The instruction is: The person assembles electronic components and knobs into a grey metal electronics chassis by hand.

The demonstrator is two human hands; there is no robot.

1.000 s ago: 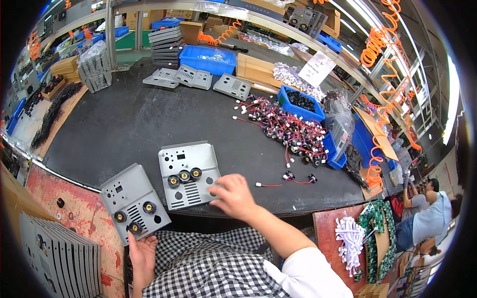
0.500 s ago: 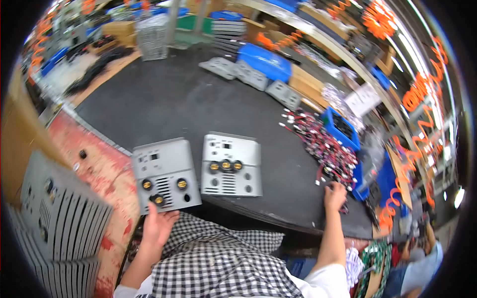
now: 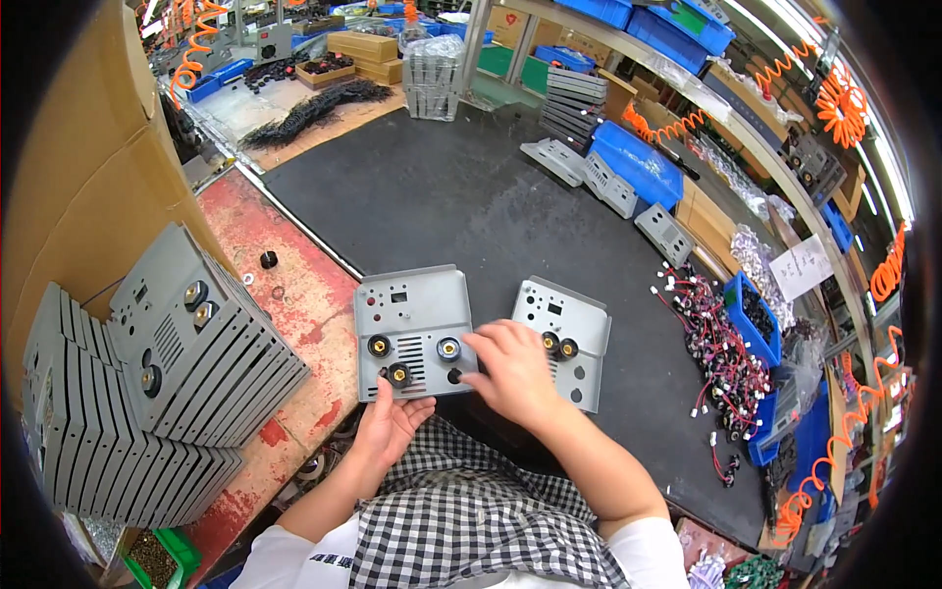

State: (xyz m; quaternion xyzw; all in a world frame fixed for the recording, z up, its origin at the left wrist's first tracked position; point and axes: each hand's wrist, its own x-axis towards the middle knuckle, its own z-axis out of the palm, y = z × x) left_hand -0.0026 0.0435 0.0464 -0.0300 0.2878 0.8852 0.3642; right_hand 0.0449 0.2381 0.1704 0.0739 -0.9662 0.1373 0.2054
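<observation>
My left hand [image 3: 394,432] grips the lower edge of a grey metal panel [image 3: 424,291], its thumb over the front and its fingers beneath. Three black round fittings with brass centres sit on that panel; the right-hand fitting [image 3: 448,349] shows a silvery ring. Close beside this fitting and a black oval spot is my right hand [image 3: 515,371], its index finger and thumb apart. Nothing shows between those fingertips. Behind my right hand lies a second grey panel [image 3: 579,318] with similar fittings, partly covered by the hand.
Grey panels stand stacked [image 3: 216,363] at left on a red-worn surface, beside a cardboard sheet [image 3: 88,187]. Across the black mat [image 3: 392,187], at right, are a heap of red and black wire leads [image 3: 721,344] and a blue bin [image 3: 754,319]. Orange coiled hoses [image 3: 839,108] hang above.
My right hand has left the wire heap and come to the left panel's right side. My left hand stays at the panel's lower edge. The whole view has swung, shifting things rightward.
</observation>
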